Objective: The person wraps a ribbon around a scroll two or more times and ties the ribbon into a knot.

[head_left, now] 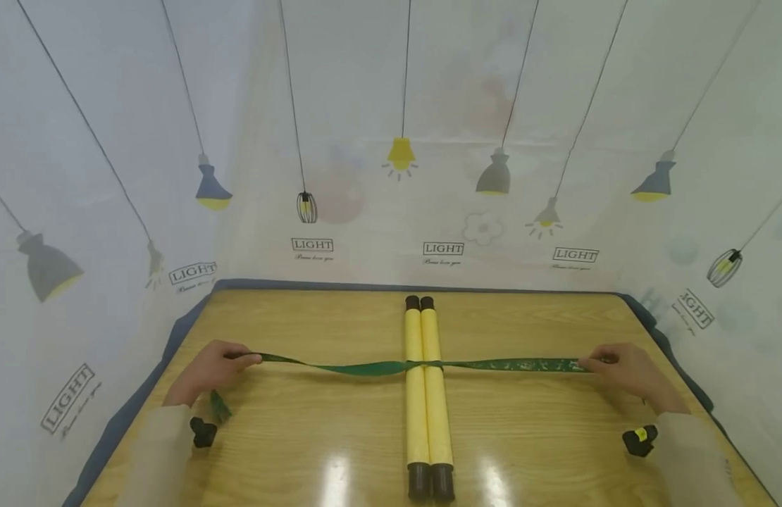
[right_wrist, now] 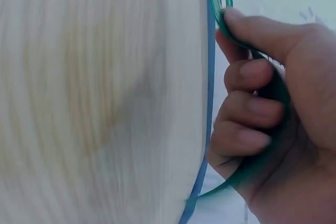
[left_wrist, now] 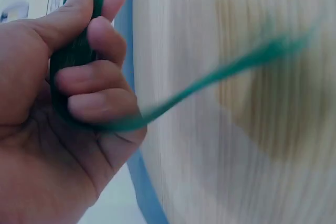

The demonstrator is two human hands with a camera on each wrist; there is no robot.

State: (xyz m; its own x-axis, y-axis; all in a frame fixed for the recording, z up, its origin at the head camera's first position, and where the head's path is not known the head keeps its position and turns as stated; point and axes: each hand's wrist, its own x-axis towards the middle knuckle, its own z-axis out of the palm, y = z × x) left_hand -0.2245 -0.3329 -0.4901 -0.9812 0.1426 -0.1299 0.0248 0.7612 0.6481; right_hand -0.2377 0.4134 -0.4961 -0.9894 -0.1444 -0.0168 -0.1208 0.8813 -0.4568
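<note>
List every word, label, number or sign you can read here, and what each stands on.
"LIGHT": boxed, repeated across the lamp-patterned white wall covering.
Script beneath the boxed word: too small to read reliably.
Pale marks on the long, flat green ribbon: too blurred to read.
Yellow patch on the small, angular black object at the head view's right: any print too small to read.

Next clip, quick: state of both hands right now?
Left hand: closed, holding the green ribbon.
Right hand: closed, holding green ribbon too.
</note>
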